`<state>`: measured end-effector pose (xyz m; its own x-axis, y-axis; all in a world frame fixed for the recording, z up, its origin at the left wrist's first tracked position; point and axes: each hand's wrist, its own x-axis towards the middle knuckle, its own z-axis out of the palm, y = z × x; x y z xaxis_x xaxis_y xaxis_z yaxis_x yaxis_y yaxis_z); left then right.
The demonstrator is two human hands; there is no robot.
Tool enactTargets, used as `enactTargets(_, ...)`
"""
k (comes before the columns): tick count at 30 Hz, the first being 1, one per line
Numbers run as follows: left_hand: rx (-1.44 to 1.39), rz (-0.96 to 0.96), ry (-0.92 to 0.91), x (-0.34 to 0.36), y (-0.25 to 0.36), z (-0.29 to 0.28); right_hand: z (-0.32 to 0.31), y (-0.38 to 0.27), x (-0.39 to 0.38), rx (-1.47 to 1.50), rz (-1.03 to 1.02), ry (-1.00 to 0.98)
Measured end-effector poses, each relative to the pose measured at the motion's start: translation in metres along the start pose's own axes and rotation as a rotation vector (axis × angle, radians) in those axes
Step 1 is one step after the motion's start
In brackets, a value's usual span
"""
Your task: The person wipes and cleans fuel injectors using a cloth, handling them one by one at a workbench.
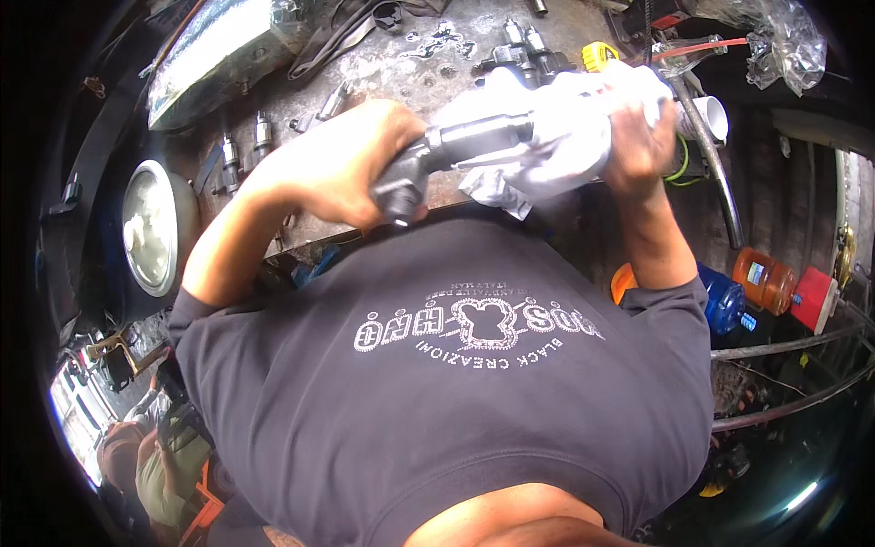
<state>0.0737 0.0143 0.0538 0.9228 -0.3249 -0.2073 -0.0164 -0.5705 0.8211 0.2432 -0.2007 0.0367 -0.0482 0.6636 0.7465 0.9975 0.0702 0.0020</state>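
Observation:
My left hand (351, 159) is closed around the thick body of a dark metal fuel injector (478, 139), held above the near edge of the workbench. The injector lies nearly level, its narrower end pointing right into a white cloth (561, 150). Wrapped in that cloth, the far end of the injector is hidden. My right hand (638, 137) grips the bunched cloth around it; the fingers are partly covered and slightly blurred. Similar injectors stand or lie on the bench: a pair (524, 56) beyond the cloth, and others (262, 134) left of my left forearm.
The stained metal workbench (428, 77) carries a plastic-wrapped package (219, 64), a dark strap (351, 41) and a yellow object (599, 56). A round metal basin (153, 228) stands left. A dark rod (715, 173) slants down at right, above blue (720, 299) and orange (764, 281) jugs.

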Motion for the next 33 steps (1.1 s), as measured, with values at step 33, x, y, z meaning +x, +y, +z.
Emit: enactTargets(33, -0.528, -0.111, 0.670, -0.009, -0.032, 0.086, 0.020, 0.030, -0.020, 1.437, 1.041, 0.459)
